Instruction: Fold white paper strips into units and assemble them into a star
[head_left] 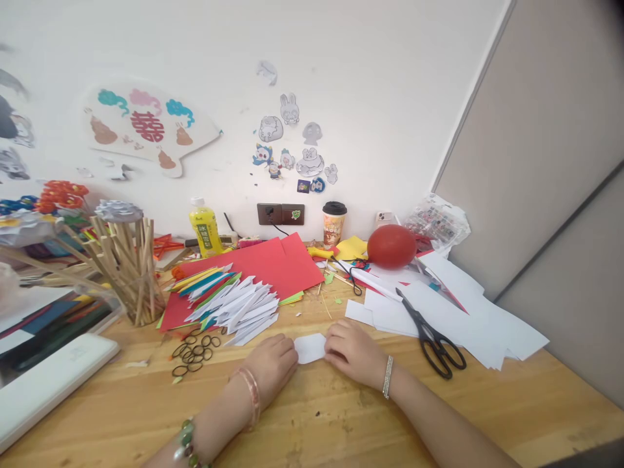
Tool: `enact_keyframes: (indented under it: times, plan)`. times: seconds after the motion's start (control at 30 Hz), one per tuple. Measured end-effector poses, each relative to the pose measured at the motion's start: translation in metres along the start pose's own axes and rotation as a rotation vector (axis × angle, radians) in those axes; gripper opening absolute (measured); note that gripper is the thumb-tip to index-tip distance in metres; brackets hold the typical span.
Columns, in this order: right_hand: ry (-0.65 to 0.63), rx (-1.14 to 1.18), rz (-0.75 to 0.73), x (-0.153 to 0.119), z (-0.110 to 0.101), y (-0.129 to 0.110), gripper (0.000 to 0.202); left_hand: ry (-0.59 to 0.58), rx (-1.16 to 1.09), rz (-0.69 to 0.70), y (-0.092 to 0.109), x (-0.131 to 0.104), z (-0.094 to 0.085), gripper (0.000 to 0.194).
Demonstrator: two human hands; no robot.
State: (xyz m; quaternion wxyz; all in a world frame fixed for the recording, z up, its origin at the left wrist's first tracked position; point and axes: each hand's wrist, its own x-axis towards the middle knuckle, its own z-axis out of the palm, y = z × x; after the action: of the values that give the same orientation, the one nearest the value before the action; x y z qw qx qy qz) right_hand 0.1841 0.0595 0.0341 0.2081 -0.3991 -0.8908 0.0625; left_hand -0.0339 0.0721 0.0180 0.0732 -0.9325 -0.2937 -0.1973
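Note:
A small piece of white paper point(310, 348) lies between my hands, low over the wooden table. Its left end is under the curled fingers of my left hand point(273, 361), which wears a pink bracelet. My right hand point(351, 353) pinches the right end between thumb and fingers. Beyond my left hand is a pile of folded white paper strips point(248, 305), with coloured folded strips point(207, 283) behind it. Black rubber bands point(195, 354) lie to the left. Black-handled scissors point(429, 338) rest on white paper sheets point(468, 318) at the right.
Red paper point(292, 263) lies under the strips. A container of wooden sticks point(139, 279) and a long white case point(53, 390) stand at left. Along the wall are a yellow drink bottle point(205, 227), a lidded cup point(334, 224) and a red balloon point(392, 246).

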Motion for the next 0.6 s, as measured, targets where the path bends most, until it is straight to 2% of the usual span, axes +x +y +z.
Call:
enact_keyframes:
  times: [0.13,0.23,0.3,0.5,0.6]
  plan:
    - [0.051,0.122,0.191,0.001,0.005,-0.001,0.008,-0.049,-0.190,-0.234,0.003,0.001,0.001,0.021]
    - [0.067,0.120,0.271,0.002,0.010,-0.001,0.008,-0.075,-0.249,-0.394,0.003,0.004,0.002,0.019]
    - [0.074,0.104,0.305,0.003,0.013,-0.001,0.009,-0.092,-0.265,-0.454,0.003,0.006,0.003,0.018]
    - [0.103,-0.007,0.378,0.005,0.020,-0.005,0.012,-0.164,-0.205,-0.467,0.007,0.010,-0.002,0.013]
    - [0.111,-0.050,0.400,0.005,0.021,-0.006,0.012,-0.195,-0.102,-0.379,0.012,0.012,-0.008,0.015]
